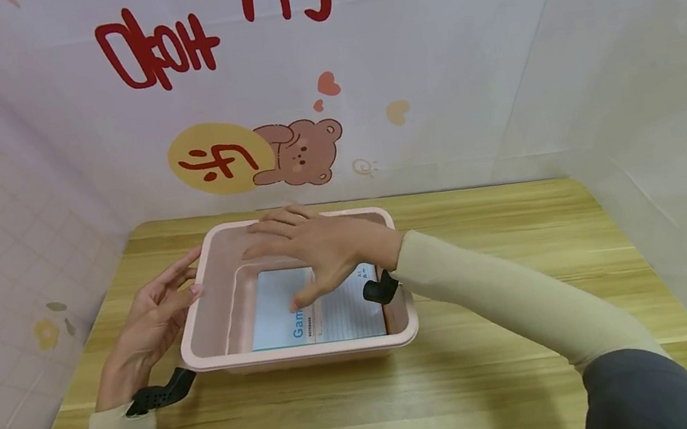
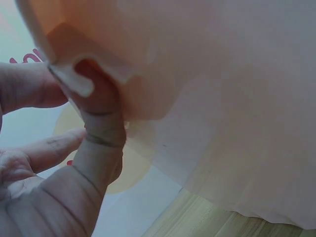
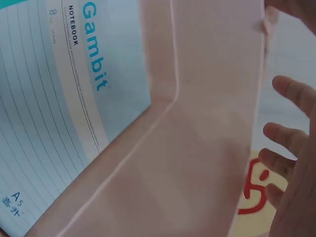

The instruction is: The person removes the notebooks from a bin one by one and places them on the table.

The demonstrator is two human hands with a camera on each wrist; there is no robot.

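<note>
A pale pink plastic bin (image 1: 220, 297) stands on the wooden table, its mouth facing up. Inside lies a light blue and white notebook (image 1: 348, 321) printed "Gambit NOTEBOOK", with lined bands on its cover. My left hand (image 1: 151, 321) grips the bin's left rim, thumb and fingers on either side of the wall, as the left wrist view shows at the bin wall (image 2: 222, 98). Over the bin's back part hovers my right hand (image 1: 321, 245), fingers spread, holding nothing. It partly hides the notebook. In the right wrist view those fingers (image 3: 291, 140) appear beyond the rim.
Behind the table (image 1: 496, 256) hangs a white cloth backdrop (image 1: 463, 71) with red characters and a cartoon bear (image 1: 305, 152). More pale cloth closes in both sides. A dark camera mount (image 1: 164, 392) sits on the left wrist.
</note>
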